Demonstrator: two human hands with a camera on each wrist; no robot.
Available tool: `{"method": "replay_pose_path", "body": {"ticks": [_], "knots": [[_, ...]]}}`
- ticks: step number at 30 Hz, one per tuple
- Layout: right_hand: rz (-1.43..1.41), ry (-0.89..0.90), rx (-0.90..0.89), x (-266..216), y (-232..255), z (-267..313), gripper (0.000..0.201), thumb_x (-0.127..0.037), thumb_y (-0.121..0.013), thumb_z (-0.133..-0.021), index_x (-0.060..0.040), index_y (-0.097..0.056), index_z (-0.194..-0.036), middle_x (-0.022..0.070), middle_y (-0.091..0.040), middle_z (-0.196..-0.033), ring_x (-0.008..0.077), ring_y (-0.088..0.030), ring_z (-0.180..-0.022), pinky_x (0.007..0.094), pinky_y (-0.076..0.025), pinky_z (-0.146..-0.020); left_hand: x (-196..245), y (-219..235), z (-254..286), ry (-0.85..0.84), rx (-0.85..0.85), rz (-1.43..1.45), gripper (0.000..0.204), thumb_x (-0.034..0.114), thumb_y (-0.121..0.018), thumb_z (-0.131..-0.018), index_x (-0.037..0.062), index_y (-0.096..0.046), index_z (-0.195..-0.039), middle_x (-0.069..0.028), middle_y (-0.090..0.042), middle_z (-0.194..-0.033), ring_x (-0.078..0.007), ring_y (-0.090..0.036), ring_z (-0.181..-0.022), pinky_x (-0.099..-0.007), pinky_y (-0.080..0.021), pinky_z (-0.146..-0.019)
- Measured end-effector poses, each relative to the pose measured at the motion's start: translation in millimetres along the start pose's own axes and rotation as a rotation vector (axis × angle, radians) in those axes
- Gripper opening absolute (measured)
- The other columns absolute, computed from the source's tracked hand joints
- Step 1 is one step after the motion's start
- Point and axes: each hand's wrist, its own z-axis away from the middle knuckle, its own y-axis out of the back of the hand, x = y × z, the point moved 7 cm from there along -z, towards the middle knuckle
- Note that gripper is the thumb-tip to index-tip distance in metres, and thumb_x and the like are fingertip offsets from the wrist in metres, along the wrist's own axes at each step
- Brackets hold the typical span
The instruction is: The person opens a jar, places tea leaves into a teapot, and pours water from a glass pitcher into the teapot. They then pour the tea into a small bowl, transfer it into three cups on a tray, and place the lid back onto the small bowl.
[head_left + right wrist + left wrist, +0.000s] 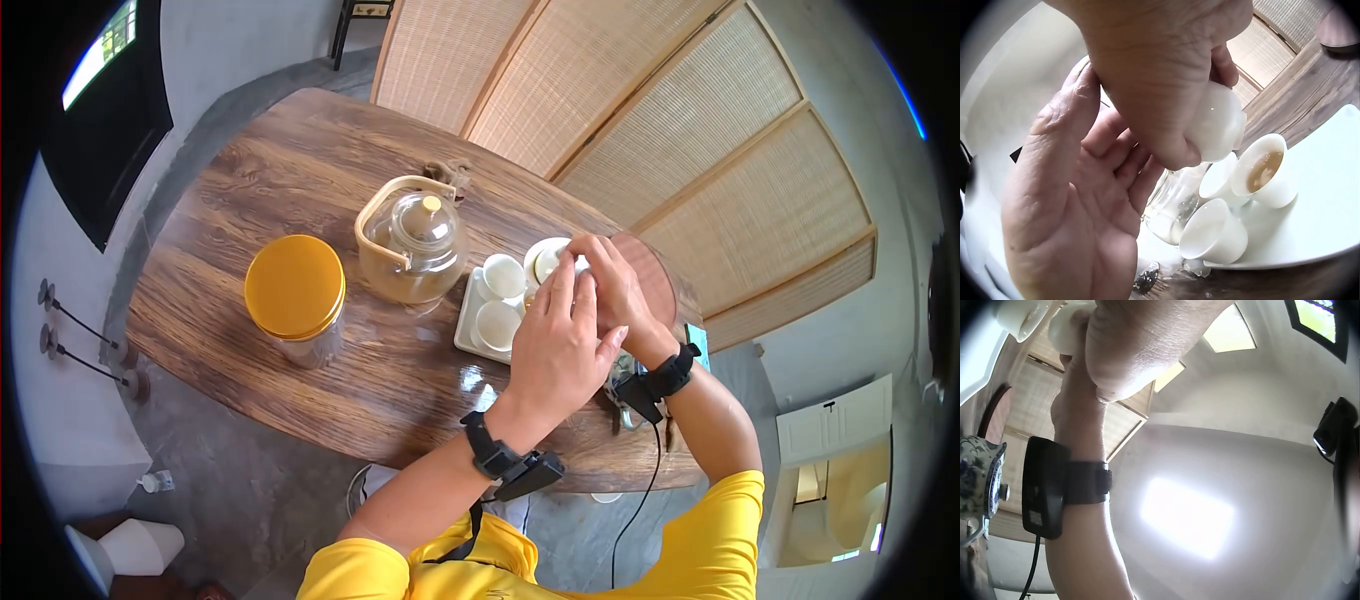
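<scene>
Clearly, white cup (1216, 122) pinched inside right grip (614, 286), left grip (558, 342) relaxed beside it

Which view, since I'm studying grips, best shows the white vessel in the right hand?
The right wrist view: the white vessel shows largest there, gripped by the right hand. The left wrist view shows part of it, upper left; in the head view the hands mostly hide it.

bench (235, 200) streaked with dark-brown wood grain, jar lid (295, 285) tinted golden yellow, tray (1322, 206) and cups (1229, 240) finished in plain white, held vessel (1216, 122) likewise white, tea (1265, 172) coloured amber-brown, teapot (972, 475) patterned with blue florals on white, folding screen (560, 90) woven in tan, shirt (700, 550) dyed bright yellow
</scene>
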Motion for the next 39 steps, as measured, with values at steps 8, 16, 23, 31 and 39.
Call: {"method": "replay_pose_path", "body": {"ticks": [8, 16, 23, 31, 39], "knots": [[0.106, 0.02, -0.098, -10, -4, -13, 0.036, -0.011, -0.075, -0.087, -0.0096, -0.062, -0.121, 0.0204, -0.065, -0.122, 0.0437, -0.066, -0.109, 0.0482, -0.057, -0.089, -10, 6, 1, 0.04, 0.032, 0.053, 0.076, 0.032, -0.074, -0.096, -0.012, -0.044, -0.15, -0.0384, -0.043, -0.155, -0.051, -0.052, -0.136, -0.0505, -0.046, -0.113], [0.165, 0.083, -0.136, -21, -2, -24, 0.035, -0.012, -0.075, -0.086, -0.0086, -0.063, -0.119, 0.0204, -0.066, -0.12, 0.0427, -0.066, -0.11, 0.0475, -0.057, -0.089, -14, 10, 0, 0.063, 0.06, 0.113, 0.079, 0.035, -0.071, -0.099, -0.0129, -0.04, -0.153, -0.0382, -0.041, -0.156, -0.0503, -0.05, -0.137, -0.0496, -0.045, -0.114], [0.165, 0.072, -0.15, -26, -1, -28, 0.034, -0.012, -0.076, -0.086, -0.0078, -0.063, -0.117, 0.0204, -0.067, -0.118, 0.0415, -0.065, -0.111, 0.0461, -0.057, -0.09, -16, 12, -1, 0.059, 0.066, 0.112, 0.079, 0.036, -0.07, -0.099, -0.0133, -0.04, -0.153, -0.0389, -0.041, -0.156, -0.0503, -0.051, -0.137, -0.0494, -0.045, -0.113], [0.168, 0.08, -0.163, -28, -6, -34, 0.033, -0.012, -0.076, -0.085, -0.0073, -0.063, -0.115, 0.0198, -0.069, -0.112, 0.0399, -0.065, -0.11, 0.0463, -0.056, -0.088, -21, 15, -2, 0.075, 0.069, 0.113, 0.079, 0.037, -0.07, -0.1, -0.0134, -0.04, -0.153, -0.0396, -0.041, -0.155, -0.0506, -0.052, -0.135, -0.0495, -0.046, -0.113], [0.062, -0.104, -0.225, -13, -12, -33, 0.041, -0.016, -0.077, -0.087, -0.0085, -0.06, -0.124, 0.0206, -0.065, -0.117, 0.0441, -0.066, -0.11, 0.0477, -0.056, -0.089, -21, 18, -8, 0.05, 0.064, 0.067, 0.07, 0.037, -0.069, -0.1, -0.0128, -0.049, -0.146, -0.0382, -0.046, -0.152, -0.0509, -0.054, -0.132, -0.0509, -0.047, -0.111]]}}
